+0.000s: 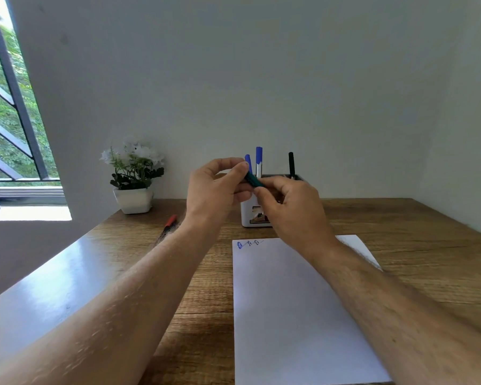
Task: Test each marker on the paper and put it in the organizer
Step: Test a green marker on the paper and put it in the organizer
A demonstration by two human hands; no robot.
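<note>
i see the grained wooden desk (400, 232) under a smooth white paper sheet (297, 307) (blue scribbles at its top corner). behind sits the boxy white organizer (247, 215) holding three upright markers. my left hand (214, 187) and right hand (292, 207) both pinch a slim green marker (254, 180), raised before the organizer. a red marker (170, 221) lies left.

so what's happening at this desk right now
A person holds a green marker in both hands, left hand and right hand, raised above the paper. The paper bears a few scribbles at its top. Three pens already stand in the organizer. A red marker lies on the table.
</note>
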